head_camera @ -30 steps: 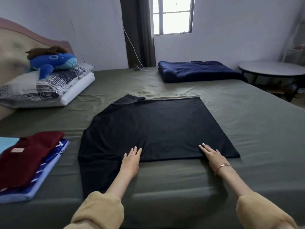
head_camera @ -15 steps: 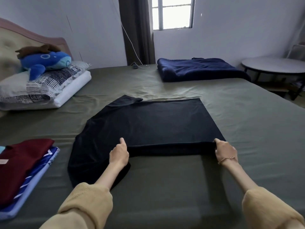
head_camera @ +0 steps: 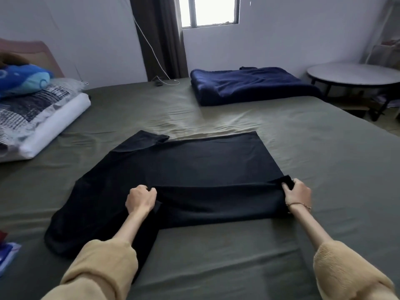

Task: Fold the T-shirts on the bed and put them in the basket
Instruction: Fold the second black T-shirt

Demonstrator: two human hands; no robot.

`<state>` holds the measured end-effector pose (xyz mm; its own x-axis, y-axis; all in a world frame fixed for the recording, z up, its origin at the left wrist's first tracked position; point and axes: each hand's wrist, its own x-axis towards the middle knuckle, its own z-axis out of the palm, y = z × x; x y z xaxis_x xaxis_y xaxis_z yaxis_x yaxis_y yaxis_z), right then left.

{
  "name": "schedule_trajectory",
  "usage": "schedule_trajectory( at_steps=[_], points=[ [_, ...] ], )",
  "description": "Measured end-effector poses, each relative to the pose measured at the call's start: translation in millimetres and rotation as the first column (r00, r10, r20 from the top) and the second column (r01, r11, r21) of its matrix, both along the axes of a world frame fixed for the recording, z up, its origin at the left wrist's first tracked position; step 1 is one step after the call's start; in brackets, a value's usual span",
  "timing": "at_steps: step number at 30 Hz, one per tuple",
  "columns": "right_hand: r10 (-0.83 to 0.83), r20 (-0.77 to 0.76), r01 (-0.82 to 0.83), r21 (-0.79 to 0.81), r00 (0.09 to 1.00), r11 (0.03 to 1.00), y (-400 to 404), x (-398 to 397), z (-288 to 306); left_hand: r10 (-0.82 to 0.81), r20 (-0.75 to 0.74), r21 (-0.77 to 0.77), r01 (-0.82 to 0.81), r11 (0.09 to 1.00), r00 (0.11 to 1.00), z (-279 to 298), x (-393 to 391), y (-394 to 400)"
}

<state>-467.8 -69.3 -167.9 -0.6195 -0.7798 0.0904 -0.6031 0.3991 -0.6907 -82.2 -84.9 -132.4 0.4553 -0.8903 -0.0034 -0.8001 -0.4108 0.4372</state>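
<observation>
We grip the black T-shirt (head_camera: 194, 167) on the bed (head_camera: 324, 161). Left hand (head_camera: 141, 199) and right hand (head_camera: 298, 194) (both curled) pinch its near edge. No readable writing shows.

Head cam, I see: black T-shirt (head_camera: 194, 167) flat on olive bed (head_camera: 324, 169), near edge lifted into a fold. L hand (head_camera: 141, 199) grips the edge mid-shirt; R hand (head_camera: 297, 194) grips the right corner. Also: navy blanket (head_camera: 251, 85) folded at far side, pillows (head_camera: 39, 118) w/ blue plush (head_camera: 19, 77) at left, round table (head_camera: 355, 74) far right.
</observation>
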Motion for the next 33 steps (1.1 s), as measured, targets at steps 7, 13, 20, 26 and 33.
schedule_trajectory(
  at_steps=[7, 13, 20, 26, 33],
  points=[
    [-0.039, -0.08, 0.042, 0.027, 0.996, 0.999, -27, -9, -9, 0.022, 0.097, 0.036, -0.026, 0.999, 0.995, -20, -4, -30],
    [-0.037, -0.177, 0.043, 0.03, 0.984, 0.999, -30, -1, -12, 0.018, 0.373, 0.111, -0.064, 0.992, 0.928, -24, -19, -26],
    [0.473, -0.4, -0.449, 0.16, 0.785, 0.879, -1, 47, -12, -0.482, 0.476, 0.026, 0.536, 0.844, 0.736, -45, -82, 3],
    [0.732, -0.315, -0.528, 0.53, 0.604, 0.664, 20, 63, -13, -0.692, 0.179, 0.142, 0.677, 0.722, 0.699, -52, -96, 24],
    [0.803, -0.263, -0.641, 0.493, 0.535, 0.588, 35, 112, -6, -0.623, 0.271, -0.176, 0.674, 0.718, 0.734, -36, -54, 50]
  ],
)
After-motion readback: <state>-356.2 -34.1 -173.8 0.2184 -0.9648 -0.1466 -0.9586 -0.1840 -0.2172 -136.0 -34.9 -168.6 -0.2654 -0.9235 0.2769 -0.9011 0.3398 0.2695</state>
